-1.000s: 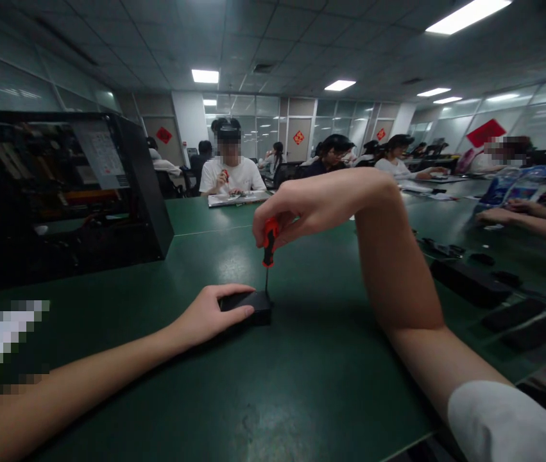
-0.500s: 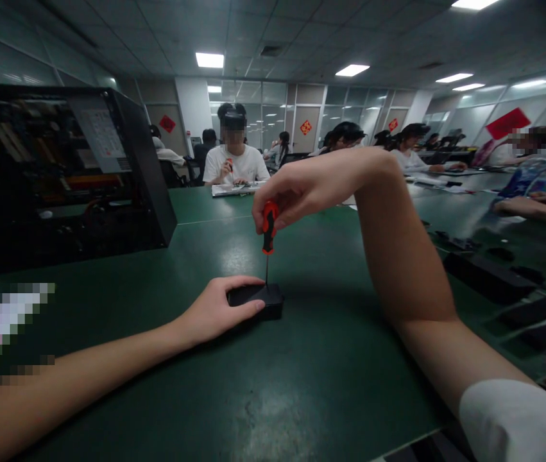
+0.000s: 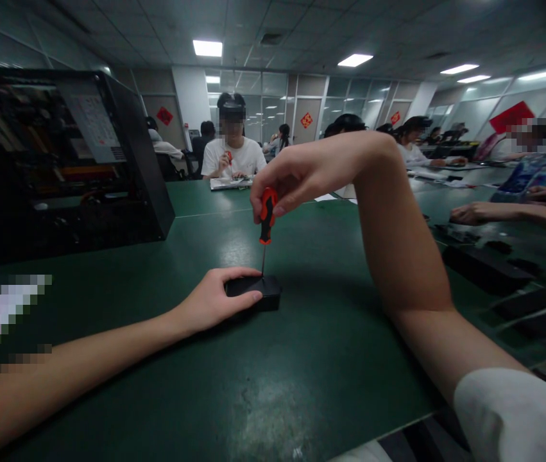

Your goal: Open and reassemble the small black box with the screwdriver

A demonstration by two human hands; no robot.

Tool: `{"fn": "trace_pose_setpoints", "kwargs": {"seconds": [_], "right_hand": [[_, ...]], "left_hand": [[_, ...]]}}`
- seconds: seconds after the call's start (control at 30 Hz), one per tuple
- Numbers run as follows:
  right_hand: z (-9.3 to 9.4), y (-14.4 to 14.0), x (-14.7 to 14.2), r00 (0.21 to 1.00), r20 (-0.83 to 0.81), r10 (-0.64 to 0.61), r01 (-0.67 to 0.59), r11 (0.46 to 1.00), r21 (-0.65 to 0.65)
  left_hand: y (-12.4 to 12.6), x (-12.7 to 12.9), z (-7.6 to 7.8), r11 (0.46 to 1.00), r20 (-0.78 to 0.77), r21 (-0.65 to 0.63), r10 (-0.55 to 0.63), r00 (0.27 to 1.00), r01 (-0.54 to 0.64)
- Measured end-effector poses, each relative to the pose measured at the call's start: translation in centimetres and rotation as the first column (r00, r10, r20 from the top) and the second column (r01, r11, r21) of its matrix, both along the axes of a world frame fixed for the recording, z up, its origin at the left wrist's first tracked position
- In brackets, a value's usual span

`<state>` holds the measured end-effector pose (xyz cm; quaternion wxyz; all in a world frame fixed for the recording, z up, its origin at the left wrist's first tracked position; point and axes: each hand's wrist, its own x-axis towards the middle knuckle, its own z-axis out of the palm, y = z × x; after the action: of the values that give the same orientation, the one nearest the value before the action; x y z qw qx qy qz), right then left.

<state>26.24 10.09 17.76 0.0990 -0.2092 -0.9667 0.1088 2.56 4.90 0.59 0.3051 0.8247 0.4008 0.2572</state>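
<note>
A black case [image 3: 140,167] stands upper left. The person's left hand [image 3: 215,298], left of centre, clamps thumb and fingers on a black box [image 3: 269,300] just below centre; a screwdriver [image 3: 266,221] (red-and-black, nearly upright) meets its top, gripped by the fingers of the right hand [image 3: 296,173].

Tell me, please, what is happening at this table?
The person's left hand grips a black block that lies on the green table. The right hand holds a red and black screwdriver nearly upright, its tip at the block's top; what the tip meets is too small to see. Across the table, a co-worker in white holds a red tool.
</note>
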Motion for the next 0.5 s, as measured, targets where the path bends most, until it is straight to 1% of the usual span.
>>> {"fn": "trace_pose_setpoints", "kwargs": {"seconds": [0.07,0.23,0.37,0.43,0.5], "right_hand": [[-0.01,0.04,0.04,1.0,0.015,-0.005,0.005,1.0,-0.006],[-0.04,0.19,0.12,0.999,0.019,-0.029,0.03,0.997,-0.076],[-0.12,0.48,0.04,0.997,0.067,0.034,-0.03,0.998,-0.059],[-0.17,0.56,-0.08,0.997,0.068,0.046,-0.043,0.998,-0.049],[-0.23,0.56,-0.26,0.995,0.085,0.054,-0.047,0.996,-0.076]], "left_hand": [[0.02,-0.04,-0.04,1.0,-0.002,0.001,-0.005,1.0,0.005],[0.03,-0.17,-0.08,1.0,-0.003,0.014,-0.019,1.0,0.019],[0.02,-0.11,-0.06,1.0,0.004,0.006,-0.022,1.0,0.022],[0.0,-0.07,-0.07,1.0,0.006,0.002,-0.024,1.0,0.024],[-0.02,-0.07,-0.08,1.0,0.009,0.001,-0.025,1.0,0.025]]}}
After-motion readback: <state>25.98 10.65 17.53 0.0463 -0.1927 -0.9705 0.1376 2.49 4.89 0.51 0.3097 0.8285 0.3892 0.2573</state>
